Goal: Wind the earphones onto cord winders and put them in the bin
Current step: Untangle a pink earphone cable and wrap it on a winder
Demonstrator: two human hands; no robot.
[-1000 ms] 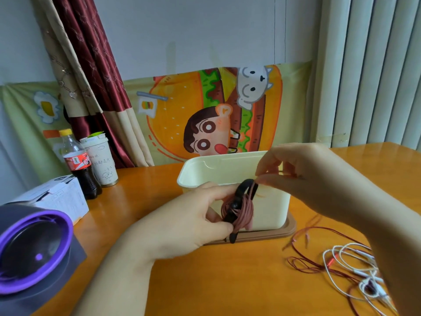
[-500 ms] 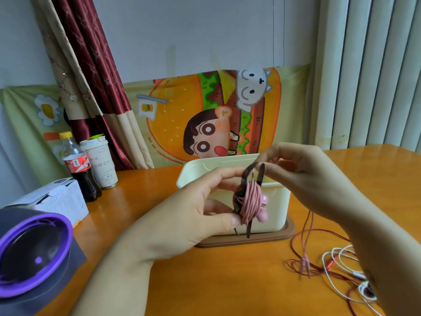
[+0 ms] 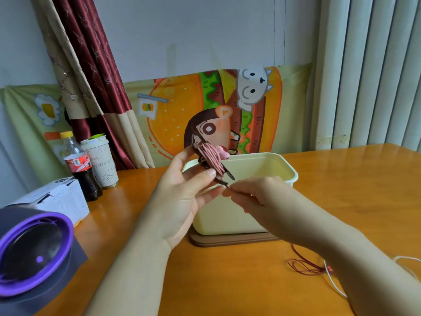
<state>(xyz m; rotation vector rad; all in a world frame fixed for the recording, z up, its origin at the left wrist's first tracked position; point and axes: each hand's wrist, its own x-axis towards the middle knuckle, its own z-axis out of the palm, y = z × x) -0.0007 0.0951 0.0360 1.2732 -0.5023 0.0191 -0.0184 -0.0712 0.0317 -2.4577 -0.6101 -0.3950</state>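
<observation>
Left hand: the left hand [image 3: 182,197] is up in front of the bin, palm toward the camera, thumb and fingers clamped on the cord winder [image 3: 213,164], which it holds above the near left corner of the rim.
Winder: dark plastic, already fat with wraps of the pink-red cord [image 3: 210,157]; a pink earbud piece appears to poke out at its upper right.
Long axis: tilted, running from upper left, by the left fingertips, down to lower right, where two dark prongs point toward the right hand.
Right hand: the right hand [image 3: 252,195] sits just beside those lower prongs, low and to the right of the winder, fingers pinched shut on the cord's free run right at the tips.
Loose tail: from under the right wrist the dark red cord trails down to a small tangle on the table [image 3: 305,266], well apart from the winder, so there looks to be more to take up.
Bin: the cream bin [image 3: 268,160] stands open directly behind and below both hands.
Nearer hand: the left one carries the winder right over the rim, so the drop looks to be its job.
Waiting: a white earphone cable [image 3: 333,283] lies on the table at far right, unwound.
Next, as a guess: lead the cord across the prongs, finish the tail, then lower it in.
</observation>
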